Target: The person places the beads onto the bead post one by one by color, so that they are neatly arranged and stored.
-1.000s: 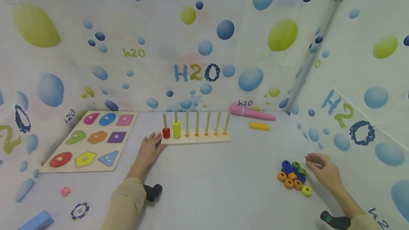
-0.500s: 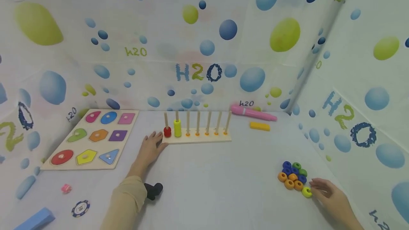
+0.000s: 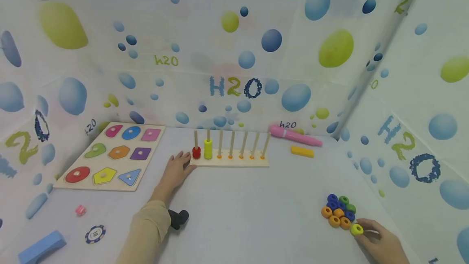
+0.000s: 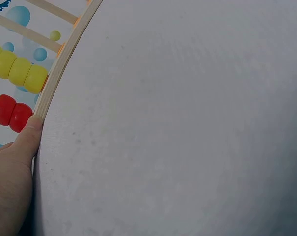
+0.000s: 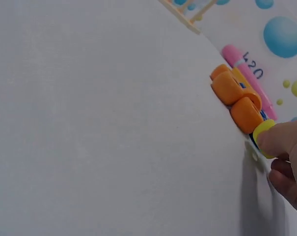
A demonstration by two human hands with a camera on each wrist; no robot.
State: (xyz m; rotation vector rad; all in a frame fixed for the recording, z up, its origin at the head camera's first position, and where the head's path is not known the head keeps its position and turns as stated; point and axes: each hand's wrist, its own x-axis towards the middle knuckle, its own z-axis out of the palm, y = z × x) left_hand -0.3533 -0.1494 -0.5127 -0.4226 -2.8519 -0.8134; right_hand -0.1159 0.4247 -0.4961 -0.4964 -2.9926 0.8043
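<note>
My right hand (image 3: 384,243) pinches a yellow bead (image 3: 357,229) between thumb and fingers, beside a cluster of orange beads (image 3: 334,221), blue beads (image 3: 332,198) and green beads (image 3: 343,200). In the right wrist view the thumb covers part of the yellow bead (image 5: 264,129). My left hand (image 3: 176,171) rests against the left end of a wooden peg board (image 3: 231,162), fingers fairly straight, thumb (image 4: 30,132) on its front edge. Two red beads (image 4: 13,114) sit on the first peg and several yellow beads (image 4: 20,71) on the second. The other pegs are bare.
A shape puzzle board (image 3: 113,156) lies at the left. Nearer are a pink die (image 3: 80,210), a poker chip (image 3: 95,234) and a blue block (image 3: 42,247). Behind the loose beads lie a pink marker (image 3: 296,135) and a yellow block (image 3: 302,152). A patterned cloth wall backs the table.
My right hand has come down from beside the green beads to the yellow bead and now pinches it. My left hand stays at the peg board. The head view has shifted slightly.
</note>
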